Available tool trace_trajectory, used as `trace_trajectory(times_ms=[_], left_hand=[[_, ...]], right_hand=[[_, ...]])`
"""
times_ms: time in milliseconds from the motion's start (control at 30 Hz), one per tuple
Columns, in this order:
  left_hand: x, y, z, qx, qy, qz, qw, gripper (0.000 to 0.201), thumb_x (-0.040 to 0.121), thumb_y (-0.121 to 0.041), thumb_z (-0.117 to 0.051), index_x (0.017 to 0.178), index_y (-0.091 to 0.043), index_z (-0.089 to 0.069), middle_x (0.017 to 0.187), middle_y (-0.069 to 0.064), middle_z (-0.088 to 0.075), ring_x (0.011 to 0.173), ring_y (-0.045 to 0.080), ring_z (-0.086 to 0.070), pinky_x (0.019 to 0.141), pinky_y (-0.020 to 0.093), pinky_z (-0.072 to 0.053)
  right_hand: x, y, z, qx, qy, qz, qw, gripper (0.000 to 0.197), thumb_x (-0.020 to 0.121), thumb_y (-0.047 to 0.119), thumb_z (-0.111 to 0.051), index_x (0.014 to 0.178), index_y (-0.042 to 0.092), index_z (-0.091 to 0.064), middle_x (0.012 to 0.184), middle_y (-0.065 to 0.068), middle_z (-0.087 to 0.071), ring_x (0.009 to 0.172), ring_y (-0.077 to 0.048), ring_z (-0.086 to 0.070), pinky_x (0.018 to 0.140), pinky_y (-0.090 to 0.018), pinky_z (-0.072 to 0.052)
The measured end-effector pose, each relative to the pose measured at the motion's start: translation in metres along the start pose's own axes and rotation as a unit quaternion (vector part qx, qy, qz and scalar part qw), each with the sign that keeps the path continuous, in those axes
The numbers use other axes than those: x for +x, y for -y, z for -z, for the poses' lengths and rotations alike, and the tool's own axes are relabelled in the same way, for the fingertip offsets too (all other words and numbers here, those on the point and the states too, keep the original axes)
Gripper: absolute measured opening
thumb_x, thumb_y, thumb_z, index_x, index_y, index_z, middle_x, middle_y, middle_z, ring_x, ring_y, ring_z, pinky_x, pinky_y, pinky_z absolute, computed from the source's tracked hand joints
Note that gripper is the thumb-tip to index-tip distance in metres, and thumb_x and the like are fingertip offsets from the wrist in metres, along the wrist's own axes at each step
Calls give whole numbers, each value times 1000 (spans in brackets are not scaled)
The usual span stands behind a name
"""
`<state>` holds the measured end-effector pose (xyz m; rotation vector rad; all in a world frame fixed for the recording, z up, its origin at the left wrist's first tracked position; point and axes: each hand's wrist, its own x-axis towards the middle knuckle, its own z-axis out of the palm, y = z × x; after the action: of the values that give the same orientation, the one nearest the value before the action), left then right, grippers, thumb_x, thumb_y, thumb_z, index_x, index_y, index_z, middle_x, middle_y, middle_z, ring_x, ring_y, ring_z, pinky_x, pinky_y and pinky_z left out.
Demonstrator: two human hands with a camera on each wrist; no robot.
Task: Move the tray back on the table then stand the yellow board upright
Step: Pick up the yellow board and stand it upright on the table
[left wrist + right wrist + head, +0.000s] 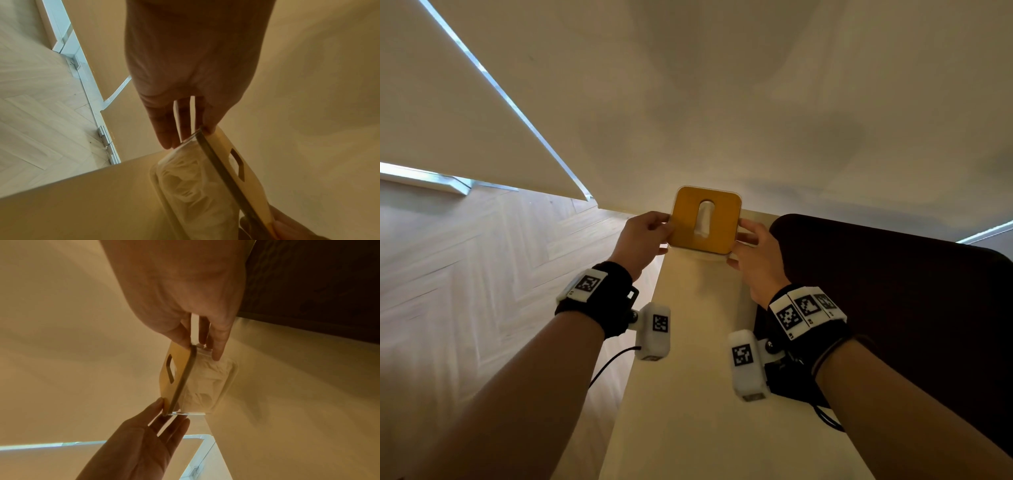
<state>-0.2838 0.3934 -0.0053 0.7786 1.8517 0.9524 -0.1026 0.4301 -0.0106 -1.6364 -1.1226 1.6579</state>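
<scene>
The yellow board (688, 222), square with a slot in its middle, stands at the far end of the table (688, 377) with its slotted face turned to me. It lies against a clear tray (709, 256) of crumpled white tissue, shown beside the board (221, 142) as the tray (185, 186) in the left wrist view. My left hand (667, 233) pinches the board's left edge, thumb on its face. My right hand (739, 236) pinches the right edge. In the right wrist view the board (182, 356) is edge-on against the tray (205, 378). I cannot tell how steeply it tilts.
A cream wall (756, 102) rises right behind the board. A large dark brown panel (876, 291) borders the narrow table on the right. To the left the table edge drops to a herringbone wood floor (465, 274), with a window blind (448, 120) beyond.
</scene>
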Motion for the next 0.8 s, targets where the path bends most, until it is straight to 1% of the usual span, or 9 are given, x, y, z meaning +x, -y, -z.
trace_trajectory(times_ms=[100,167,300,533,666,733,799], left_hand=[[6,-4,3,-2,10,7,1000,17,92,-17,-55,107,-12,-63,91,5,-67,84,22,-64,80,34,-57],[10,-6,5,0,11,12,1000,18,92,-16,-56,107,-12,-63,89,5,-67,84,23,-64,83,37,-57],[15,-9,5,9,12,13,1000,19,92,-17,-56,108,-11,-64,92,9,-67,85,23,-63,84,39,-58],[17,-7,5,3,10,15,1000,19,91,-17,-56,108,-12,-64,90,6,-66,83,22,-63,85,41,-58],[17,-8,5,1,14,14,1000,20,92,-18,-56,109,-10,-64,93,8,-66,85,23,-63,84,41,-57],[17,-8,5,0,14,15,1000,24,92,-19,-56,112,-9,-64,93,8,-66,86,23,-63,84,41,-57],[16,-8,5,-3,14,17,1000,26,92,-19,-56,114,-9,-64,93,8,-66,87,23,-63,84,41,-57]], right_hand=[[2,4,-1,1,6,-3,1000,46,88,10,-62,132,22,-53,121,-8,-60,84,-14,-63,88,-42,-58],[4,7,-3,-5,9,-3,1000,47,88,10,-62,132,22,-53,122,-8,-60,87,-16,-63,88,-43,-58],[6,11,-4,-8,8,-1,1000,47,88,11,-62,132,22,-52,123,-9,-60,99,-22,-65,89,-44,-57],[9,12,-2,-7,13,0,1000,46,89,10,-60,132,22,-52,122,-9,-60,99,-22,-64,89,-45,-57],[10,12,-2,-13,12,2,1000,46,89,9,-60,132,22,-52,125,-10,-59,105,-24,-63,89,-44,-57],[11,10,-2,-17,11,4,1000,45,89,8,-59,132,22,-52,126,-10,-59,104,-23,-63,88,-43,-58],[12,10,-1,-18,13,5,1000,46,90,8,-58,132,22,-51,125,-9,-59,97,-19,-63,88,-43,-58]])
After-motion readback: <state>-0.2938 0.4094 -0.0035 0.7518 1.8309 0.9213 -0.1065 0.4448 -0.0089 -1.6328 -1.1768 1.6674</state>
